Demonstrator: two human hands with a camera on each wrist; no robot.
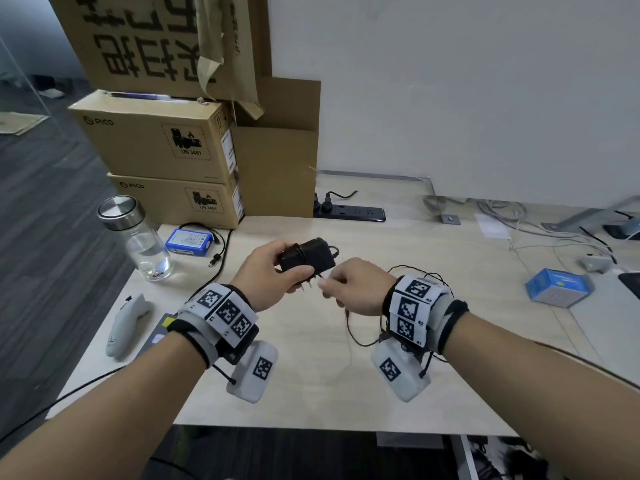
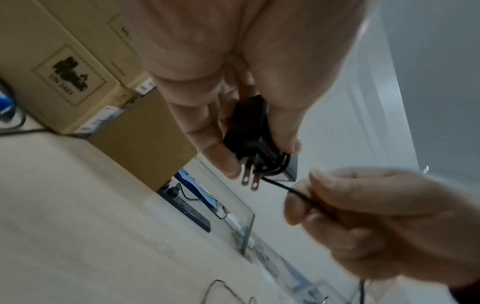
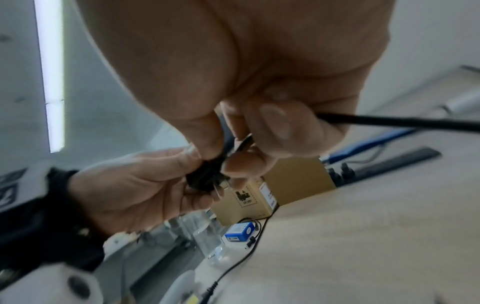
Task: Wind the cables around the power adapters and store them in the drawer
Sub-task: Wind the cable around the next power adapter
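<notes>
left hand (image 1: 265, 277) grips black adapter (image 1: 308, 259) above desk; right hand (image 1: 356, 289) pinches its cable (image 2: 298, 192) by prongs.

Bottle (image 1: 140, 237) left of adapter (image 1: 308, 259)
</notes>
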